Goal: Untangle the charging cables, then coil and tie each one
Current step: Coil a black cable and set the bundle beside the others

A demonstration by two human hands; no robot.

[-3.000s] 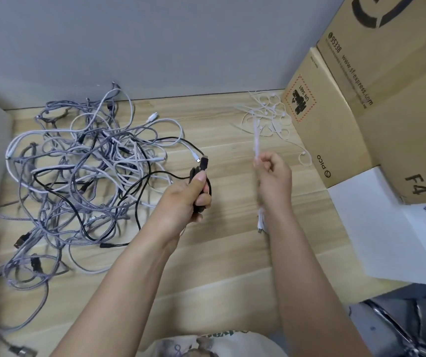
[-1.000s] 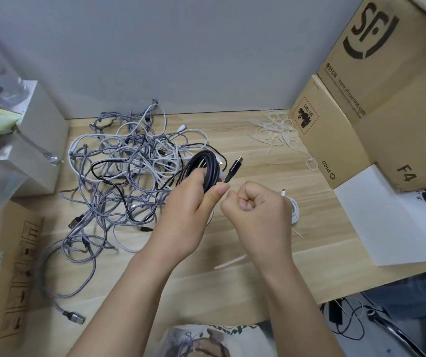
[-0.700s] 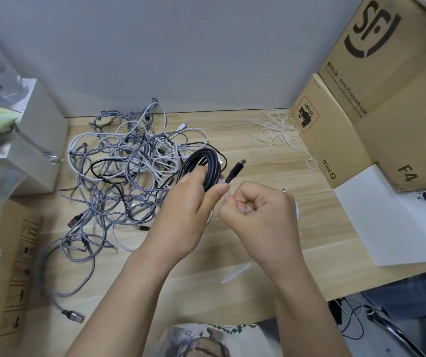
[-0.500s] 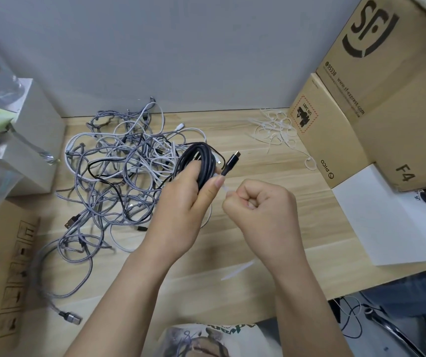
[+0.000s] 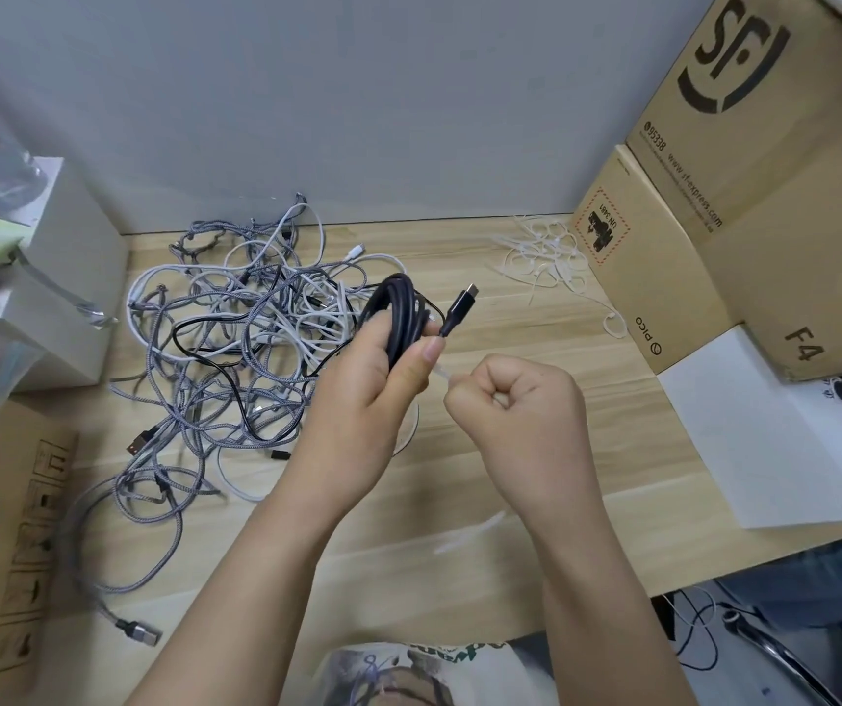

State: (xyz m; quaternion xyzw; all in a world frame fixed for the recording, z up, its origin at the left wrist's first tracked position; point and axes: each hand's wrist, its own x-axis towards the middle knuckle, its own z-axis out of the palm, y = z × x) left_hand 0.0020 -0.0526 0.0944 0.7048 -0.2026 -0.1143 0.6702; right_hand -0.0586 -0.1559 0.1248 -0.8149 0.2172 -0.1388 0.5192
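Observation:
My left hand (image 5: 375,387) grips a coiled black cable (image 5: 397,310) above the wooden table (image 5: 536,450); its USB-C plug (image 5: 461,305) sticks out to the right. My right hand (image 5: 520,420) is a fist just right of the coil, pinching a thin white tie (image 5: 443,373) that runs to the coil. The tie's blurred tail (image 5: 469,537) hangs below my wrist. A tangle of grey, white and black cables (image 5: 235,338) lies on the table left of the hands. A white cable (image 5: 411,430) shows partly behind my left hand.
A heap of white ties (image 5: 546,257) lies at the back right beside stacked cardboard boxes (image 5: 745,196). A white sheet (image 5: 775,440) lies at the right. White boxes (image 5: 62,277) and a plastic bag stand at the left, a cardboard box (image 5: 6,542) at the lower left.
Three seconds ago my right hand held a tie up apart from the coil. Since then both hands came together, and over the last second my right hand has drawn slightly away from the coil.

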